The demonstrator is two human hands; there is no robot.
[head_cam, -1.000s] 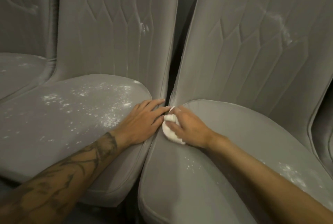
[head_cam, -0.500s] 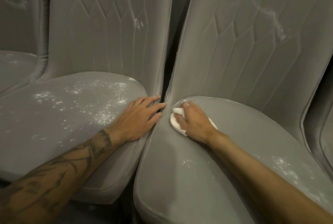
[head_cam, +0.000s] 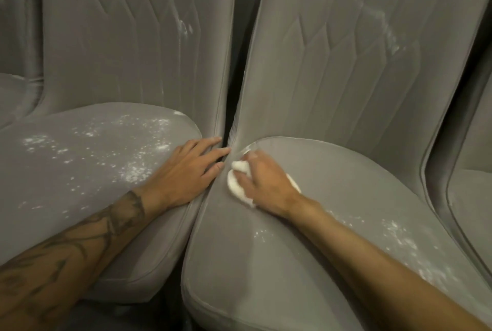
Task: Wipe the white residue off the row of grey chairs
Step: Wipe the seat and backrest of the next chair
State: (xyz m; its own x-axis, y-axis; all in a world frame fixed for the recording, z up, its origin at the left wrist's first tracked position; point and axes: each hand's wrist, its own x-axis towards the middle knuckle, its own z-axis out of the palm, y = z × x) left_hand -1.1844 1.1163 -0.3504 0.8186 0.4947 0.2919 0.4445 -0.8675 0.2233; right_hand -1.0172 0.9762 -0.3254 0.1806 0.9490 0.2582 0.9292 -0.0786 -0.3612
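Two grey upholstered chairs stand side by side. My right hand (head_cam: 266, 184) presses a white cloth (head_cam: 235, 184) onto the back left corner of the right chair's seat (head_cam: 346, 210). My left hand (head_cam: 186, 170) lies flat, fingers spread, on the right edge of the left chair's seat (head_cam: 66, 184). White residue (head_cam: 133, 144) speckles the left seat. More white specks (head_cam: 399, 234) lie on the right seat's right side, and a small patch (head_cam: 262, 233) sits below my right wrist. Faint white smears mark both backrests (head_cam: 383, 24).
A dark narrow gap (head_cam: 231, 107) runs between the two chairs. Part of another grey chair (head_cam: 16, 91) shows at the far left, and another (head_cam: 476, 170) at the far right.
My right hand has slid the cloth a little back and forth along the seat's back left corner. My left hand has stayed put on the left seat.
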